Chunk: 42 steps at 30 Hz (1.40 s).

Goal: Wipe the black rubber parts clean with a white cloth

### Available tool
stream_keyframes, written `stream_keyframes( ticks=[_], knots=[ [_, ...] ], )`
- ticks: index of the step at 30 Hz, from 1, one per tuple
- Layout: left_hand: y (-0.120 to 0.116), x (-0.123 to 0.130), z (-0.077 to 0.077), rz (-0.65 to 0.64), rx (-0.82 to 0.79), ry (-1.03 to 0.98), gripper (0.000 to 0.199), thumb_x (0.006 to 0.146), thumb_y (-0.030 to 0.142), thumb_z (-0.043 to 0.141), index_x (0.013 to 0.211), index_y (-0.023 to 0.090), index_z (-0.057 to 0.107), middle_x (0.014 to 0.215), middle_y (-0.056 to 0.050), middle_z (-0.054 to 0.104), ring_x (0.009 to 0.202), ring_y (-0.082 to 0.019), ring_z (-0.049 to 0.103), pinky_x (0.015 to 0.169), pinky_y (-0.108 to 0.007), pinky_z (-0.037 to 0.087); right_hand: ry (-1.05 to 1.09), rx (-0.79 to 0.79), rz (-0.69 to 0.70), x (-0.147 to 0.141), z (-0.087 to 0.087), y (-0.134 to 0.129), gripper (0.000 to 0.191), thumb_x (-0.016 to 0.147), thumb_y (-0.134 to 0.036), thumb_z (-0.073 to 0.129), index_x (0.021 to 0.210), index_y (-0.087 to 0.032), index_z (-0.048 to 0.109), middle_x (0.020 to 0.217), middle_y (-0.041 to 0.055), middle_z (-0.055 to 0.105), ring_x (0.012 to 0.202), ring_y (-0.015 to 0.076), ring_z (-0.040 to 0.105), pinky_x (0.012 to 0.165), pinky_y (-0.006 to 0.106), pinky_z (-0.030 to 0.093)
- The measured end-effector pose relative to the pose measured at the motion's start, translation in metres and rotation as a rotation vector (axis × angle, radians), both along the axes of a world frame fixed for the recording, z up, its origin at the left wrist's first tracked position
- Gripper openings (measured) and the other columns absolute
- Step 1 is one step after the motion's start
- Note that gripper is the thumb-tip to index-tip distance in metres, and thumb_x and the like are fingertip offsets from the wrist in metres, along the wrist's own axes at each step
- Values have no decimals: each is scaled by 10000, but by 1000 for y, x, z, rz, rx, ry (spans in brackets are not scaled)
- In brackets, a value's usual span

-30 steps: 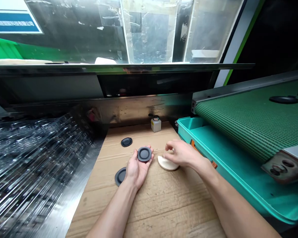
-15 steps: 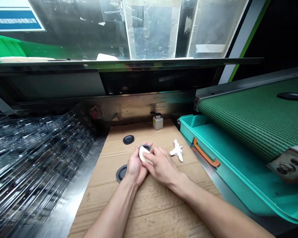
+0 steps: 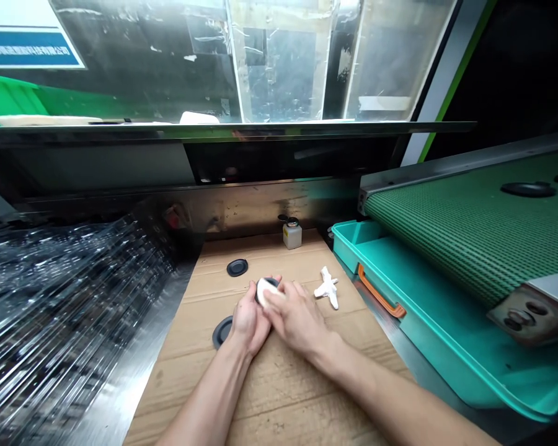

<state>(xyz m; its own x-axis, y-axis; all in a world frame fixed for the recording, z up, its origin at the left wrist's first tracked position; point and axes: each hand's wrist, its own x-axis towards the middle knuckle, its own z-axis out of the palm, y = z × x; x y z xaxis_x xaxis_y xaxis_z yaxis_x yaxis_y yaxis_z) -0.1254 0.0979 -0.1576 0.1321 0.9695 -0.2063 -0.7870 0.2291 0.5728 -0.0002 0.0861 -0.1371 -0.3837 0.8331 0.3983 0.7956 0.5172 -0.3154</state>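
Observation:
Over the cardboard sheet [image 3: 279, 390], my left hand [image 3: 251, 319] cradles a round black plastic part [image 3: 271, 281], its rim showing between the fingers. My right hand [image 3: 297, 313] pinches a white pad [image 3: 266, 292] and presses it on the face of that part. Much of the black part is hidden under the pad and fingers. A dark round disc [image 3: 222, 332] lies on the cardboard, partly behind my left wrist. A smaller black disc [image 3: 237, 267] lies farther up. Right of my hands rests a crumpled white cloth [image 3: 327, 288].
A small square bottle [image 3: 292, 235] with its lid flipped back stands at the cardboard's far edge. On the right, a teal bin [image 3: 428, 322] with an orange handle [image 3: 380, 292] sits below a green conveyor belt [image 3: 465, 210] carrying black parts [image 3: 529, 189]. Clear plastic packaging [image 3: 60, 310] fills the left.
The white pad and my right fingers have shifted slightly over the black part, which stays in my left hand. Another black part has come into view on the belt as the camera view shifted.

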Motion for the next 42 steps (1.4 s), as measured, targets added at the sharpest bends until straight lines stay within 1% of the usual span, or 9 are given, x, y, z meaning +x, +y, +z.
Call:
stream_keyframes(
  ticks=[7, 15, 22, 24, 28, 30, 35, 40, 42],
  knots=[
    [3, 2, 3, 96, 6, 7, 385, 988, 329, 337, 1117, 95, 614, 1256, -179, 618, 1150, -266, 600, 963, -431, 514, 290, -134, 89, 30, -4, 24, 552, 796, -298, 665, 1316, -242, 488, 1144, 68, 518, 973, 181, 562, 881, 303, 443],
    [2, 5, 1, 94, 6, 22, 346, 981, 336, 366, 1105, 123, 609, 1211, -166, 635, 1104, -249, 623, 950, -416, 522, 509, -413, 249, 36, -4, 28, 390, 803, -337, 654, 1178, -240, 616, 1176, 31, 645, 1060, 203, 591, 917, 321, 439],
    [-4, 10, 3, 15, 29, 87, 302, 950, 323, 458, 1052, 112, 649, 1099, -154, 677, 1057, -260, 641, 960, -418, 515, 635, -591, 298, 30, -12, 36, 310, 827, -374, 622, 1055, -177, 698, 1007, 41, 710, 885, 183, 651, 774, 273, 490],
    [-4, 10, 3, -1, 33, 88, 303, 952, 319, 452, 1026, 107, 655, 1097, -158, 679, 1061, -263, 639, 957, -421, 517, 522, -558, 302, 37, -5, 34, 263, 813, -328, 632, 1020, -193, 723, 1014, 34, 715, 915, 188, 653, 816, 273, 481],
    [-2, 11, 2, 21, 55, 136, 291, 958, 285, 441, 1021, 96, 653, 1105, -162, 680, 1067, -260, 635, 944, -422, 527, 353, -247, 107, 39, 6, 25, 293, 881, -304, 546, 1136, -239, 675, 1093, 34, 701, 1017, 202, 633, 905, 297, 442],
    [-1, 11, 1, 33, 54, 152, 293, 959, 277, 439, 1003, 85, 656, 1094, -169, 683, 1062, -255, 638, 940, -406, 531, 278, -162, 108, 32, 6, 20, 322, 912, -332, 513, 1209, -262, 616, 1119, 32, 689, 1022, 205, 630, 881, 293, 447],
    [0, 11, 3, 64, 18, 134, 331, 979, 273, 386, 1048, 89, 652, 1137, -167, 676, 1070, -248, 638, 930, -418, 541, 173, -94, -9, 17, 1, 16, 336, 962, -316, 427, 1280, -258, 517, 1127, 60, 666, 976, 218, 638, 805, 295, 453],
    [-2, 12, 6, 40, 11, 115, 328, 970, 281, 411, 1017, 86, 671, 1133, -172, 680, 1093, -255, 632, 982, -406, 510, 140, -135, 95, 15, 3, 16, 324, 967, -377, 436, 1268, -287, 516, 1081, 37, 675, 952, 201, 637, 799, 270, 443],
    [-2, 12, 7, 14, 24, 120, 342, 974, 288, 401, 1042, 89, 670, 1135, -169, 683, 1111, -262, 624, 997, -419, 498, 70, -112, -24, 12, 4, 17, 360, 986, -424, 382, 1308, -316, 500, 1053, 50, 681, 893, 214, 649, 771, 296, 440]
  ],
)
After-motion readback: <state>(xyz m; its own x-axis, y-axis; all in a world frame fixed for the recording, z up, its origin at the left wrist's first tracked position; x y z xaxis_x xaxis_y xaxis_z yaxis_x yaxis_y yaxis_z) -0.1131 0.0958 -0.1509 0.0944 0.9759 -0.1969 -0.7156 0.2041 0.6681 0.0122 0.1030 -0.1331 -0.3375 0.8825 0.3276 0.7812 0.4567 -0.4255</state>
